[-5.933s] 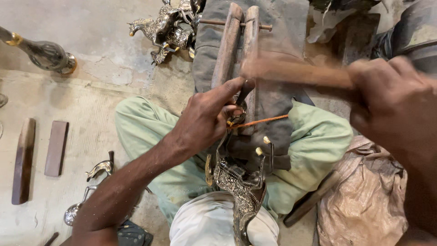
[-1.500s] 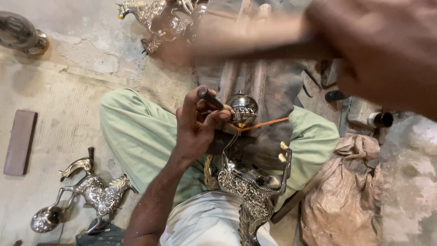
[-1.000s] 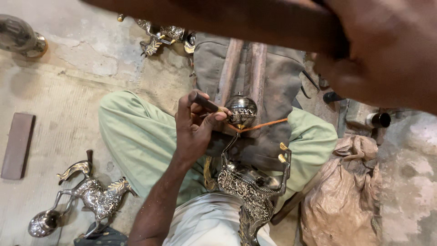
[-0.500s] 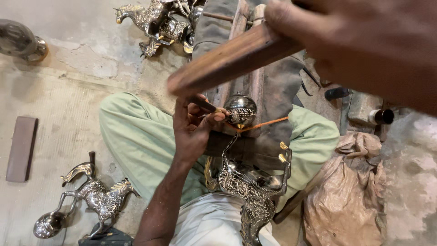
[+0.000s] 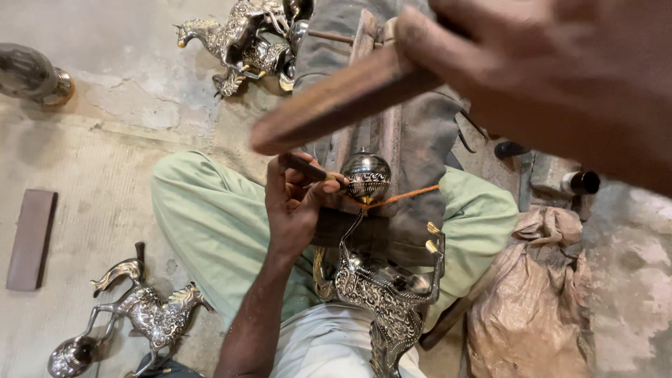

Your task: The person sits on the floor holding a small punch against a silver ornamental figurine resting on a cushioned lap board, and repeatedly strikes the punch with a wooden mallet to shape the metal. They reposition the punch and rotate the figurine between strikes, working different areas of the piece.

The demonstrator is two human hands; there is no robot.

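Observation:
My left hand (image 5: 297, 203) pinches a small dark chisel (image 5: 302, 166) whose tip rests against an engraved silver metal ball (image 5: 366, 175). The ball tops a thin stem rising from an ornate silver metal figure (image 5: 388, 297) that lies in my lap between my green-trousered legs. My right hand (image 5: 560, 70), close to the camera and blurred, grips a wooden stick (image 5: 336, 101) held slanting above the chisel. An orange cord (image 5: 406, 197) runs across the work just below the ball.
A grey cloth-covered wooden block (image 5: 406, 126) lies ahead of my knees. Silver horse figures stand at the top (image 5: 238, 38) and lower left (image 5: 143, 311). A flat wooden bar (image 5: 31, 238) lies at left, a brown sack (image 5: 539, 308) at right, a small bottle (image 5: 579, 183) beyond it.
The wooden stick in my right hand has swung from high up down toward the chisel. My left hand stays in place at the ball.

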